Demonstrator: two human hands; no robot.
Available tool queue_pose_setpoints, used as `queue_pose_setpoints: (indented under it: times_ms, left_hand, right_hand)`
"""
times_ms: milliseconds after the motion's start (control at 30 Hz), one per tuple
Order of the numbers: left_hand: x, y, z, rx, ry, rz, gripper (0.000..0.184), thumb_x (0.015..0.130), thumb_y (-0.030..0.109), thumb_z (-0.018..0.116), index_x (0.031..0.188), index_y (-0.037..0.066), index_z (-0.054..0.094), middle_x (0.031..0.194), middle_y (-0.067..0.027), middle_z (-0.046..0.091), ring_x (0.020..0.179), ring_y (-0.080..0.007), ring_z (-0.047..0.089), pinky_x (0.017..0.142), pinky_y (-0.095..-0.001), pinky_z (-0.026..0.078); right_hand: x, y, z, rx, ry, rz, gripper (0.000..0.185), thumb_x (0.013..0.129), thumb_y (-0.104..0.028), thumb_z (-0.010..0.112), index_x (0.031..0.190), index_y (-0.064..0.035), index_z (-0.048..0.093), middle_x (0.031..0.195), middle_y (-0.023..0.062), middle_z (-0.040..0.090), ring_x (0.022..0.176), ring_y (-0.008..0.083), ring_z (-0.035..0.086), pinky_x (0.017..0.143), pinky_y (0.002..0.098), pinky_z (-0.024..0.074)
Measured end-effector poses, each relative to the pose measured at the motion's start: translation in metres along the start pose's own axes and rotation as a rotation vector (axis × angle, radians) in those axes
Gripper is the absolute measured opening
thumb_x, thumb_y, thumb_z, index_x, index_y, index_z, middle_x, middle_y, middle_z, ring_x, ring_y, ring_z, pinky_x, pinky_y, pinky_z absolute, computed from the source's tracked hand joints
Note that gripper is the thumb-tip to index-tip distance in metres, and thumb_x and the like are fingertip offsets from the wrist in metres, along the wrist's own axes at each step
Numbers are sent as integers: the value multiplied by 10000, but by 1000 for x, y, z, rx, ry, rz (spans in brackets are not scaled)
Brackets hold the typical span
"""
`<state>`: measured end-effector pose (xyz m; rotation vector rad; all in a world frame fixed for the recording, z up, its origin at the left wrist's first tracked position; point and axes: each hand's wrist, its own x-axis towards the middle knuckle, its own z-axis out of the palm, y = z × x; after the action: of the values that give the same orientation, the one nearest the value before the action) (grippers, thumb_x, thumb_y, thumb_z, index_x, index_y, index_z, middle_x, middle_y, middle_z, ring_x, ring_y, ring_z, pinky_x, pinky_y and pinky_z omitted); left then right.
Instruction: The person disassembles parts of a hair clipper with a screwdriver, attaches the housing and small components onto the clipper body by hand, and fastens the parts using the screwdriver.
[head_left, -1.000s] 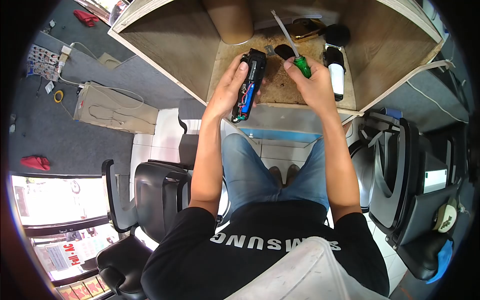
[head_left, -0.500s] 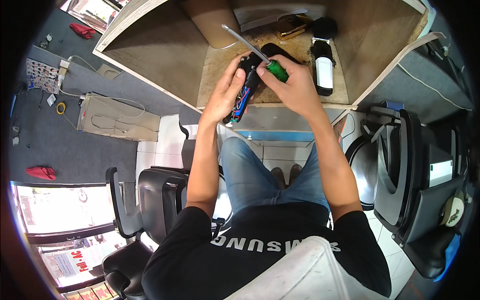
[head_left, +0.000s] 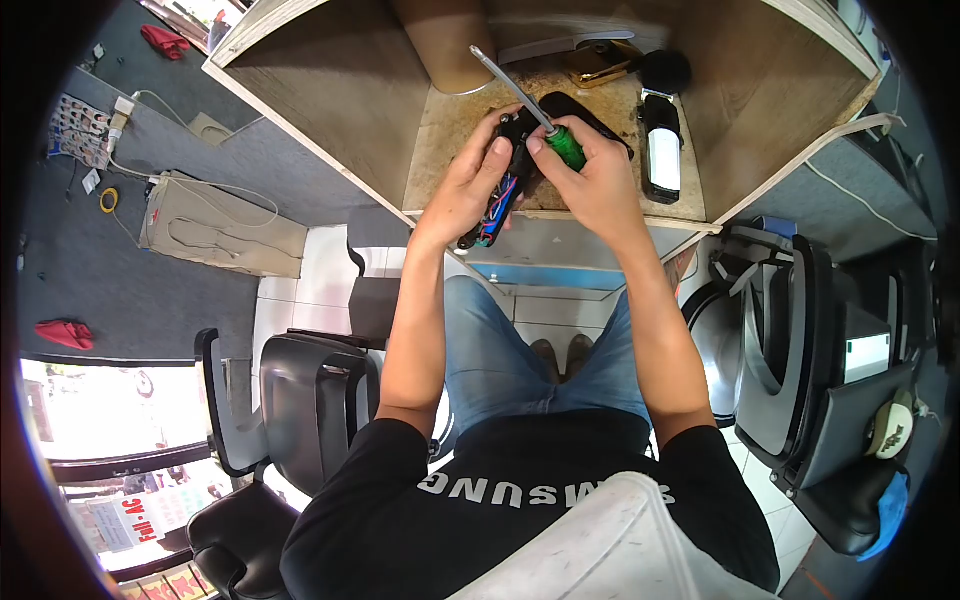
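Observation:
My left hand [head_left: 465, 195] is wrapped round an opened black hair clipper [head_left: 512, 172], tilted, with a blue battery and coloured wires bare at its lower end. In my right hand [head_left: 598, 190] is a screwdriver [head_left: 564, 145] with a green handle, held between thumb and fingers. Its metal shaft points up and left, away from the clipper. The right fingertips are close to the clipper's upper part; whether they touch it I cannot tell. Behind the right hand a black casing-like piece [head_left: 600, 128] lies on the wooden shelf [head_left: 430, 165], partly hidden.
On the shelf's right lie a white-and-black hair clipper [head_left: 662, 155] and a dark round brush [head_left: 666, 72]. Further back are a gold-coloured clipper [head_left: 602, 68] and a straight comb-like strip [head_left: 545, 47]. Wooden side walls [head_left: 790, 90] bound the shelf. Black chairs [head_left: 310, 410] stand on both sides.
The whole view has shifted slightly with the head. Both hands keep their hold on clipper and screwdriver, with little change between them.

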<state>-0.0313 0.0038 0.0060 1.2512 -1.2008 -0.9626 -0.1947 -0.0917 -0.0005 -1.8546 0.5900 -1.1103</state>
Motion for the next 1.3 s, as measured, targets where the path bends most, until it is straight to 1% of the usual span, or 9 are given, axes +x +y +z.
queue_pose_setpoints:
  times_ms: [167,267,367,467,567,767,967,1167,1300]
  left_hand:
    - [1,-5,-3,-11,-15,16,691,1113,570,491,1622,116,382,1070,-91,667,705,-131,676,497,-269,560]
    - [2,-4,-2,-7,-27,8,652,1131,533,475,1629,127,371,1083,-89,662,720,-134,673,511,-277,568]
    - [2,-5,-2,-1,-31,14,623,1143,506,459,1638,145,349,1080,-89,658,729,-130,661,529,-276,573]
    - [-1,0,3,31,-11,-2,633,1143,530,439,1643,158,333,1072,-88,654,734,-127,652,539,-276,572]
    - [-1,-2,1,45,-16,-18,551,1163,505,391,1631,220,328,1103,-99,642,760,-146,646,556,-288,561]
    - [-1,-2,-1,18,-30,-45,565,1161,535,361,1627,217,338,1119,-103,648,749,-144,640,553,-282,557]
    - [0,-2,1,53,-16,-21,580,1153,553,378,1625,218,346,1111,-115,652,720,-147,630,549,-287,556]
    - [-1,0,1,67,-12,-53,580,1150,540,404,1627,216,341,1069,-128,647,742,-162,632,548,-303,563]
    - [0,0,2,63,-14,-39,566,1155,515,411,1628,215,335,1069,-130,644,754,-163,634,551,-311,570]
  right_hand:
    - [0,-5,-2,-19,-7,2,155,997,-153,751,1048,-9,725,713,-11,594,682,46,498,619,259,437]
    - [0,-3,-1,-23,13,-27,155,995,-153,750,1049,-10,725,711,-6,593,680,48,499,620,260,439]
    - [0,-5,-2,-22,7,-5,159,995,-157,751,1051,-10,726,707,0,592,677,50,501,621,260,440]
    - [-1,-4,-1,-26,17,-30,163,996,-162,751,1052,-10,725,702,4,589,669,53,495,616,262,438]
    - [-1,-3,-1,-37,4,-21,167,997,-166,750,1051,-10,724,696,8,583,666,55,489,614,263,436]
    - [-1,-3,-1,-51,-8,-4,168,1000,-168,747,1048,-10,721,689,10,570,667,54,481,606,269,429]
    - [-1,-4,-2,-51,-7,-16,166,999,-165,746,1053,-10,721,688,12,572,663,59,488,608,270,435]
    - [-1,-6,-2,-45,-3,-8,167,999,-163,751,1059,-10,721,702,27,614,677,69,528,635,278,470]
    - [0,-2,0,-41,29,-58,173,996,-166,763,1058,-10,721,703,34,631,669,76,542,637,282,480]
